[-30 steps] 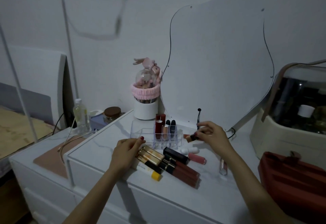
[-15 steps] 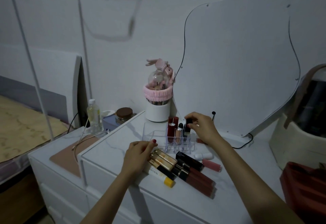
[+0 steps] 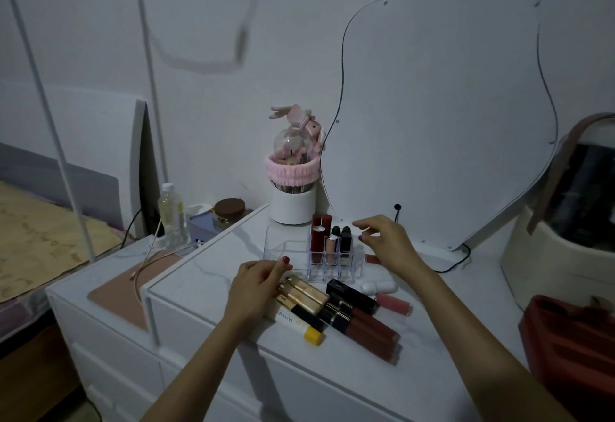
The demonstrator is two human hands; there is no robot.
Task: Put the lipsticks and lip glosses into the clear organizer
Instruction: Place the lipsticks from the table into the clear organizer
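The clear organizer (image 3: 312, 255) stands on the white surface (image 3: 206, 275) near the mirror, with a dark red tube and three shorter lipsticks (image 3: 346, 240) upright in its back cells. In front of it lies a heap of lip glosses (image 3: 359, 325), gold-capped and brown tubes side by side, a pink one (image 3: 394, 303) a little apart to the right. The left hand (image 3: 256, 288) rests on the near end of the heap, its fingers curled over the gold caps; I cannot tell if they grip one. The right hand (image 3: 386, 242) hovers just beside the organizer, fingers loosely spread, holding nothing. These tubes look light, stiff and glossy, likely to roll or slip, so a pinch across the middle of the barrel seems safest. The organizer itself looks light enough to skid if nudged.
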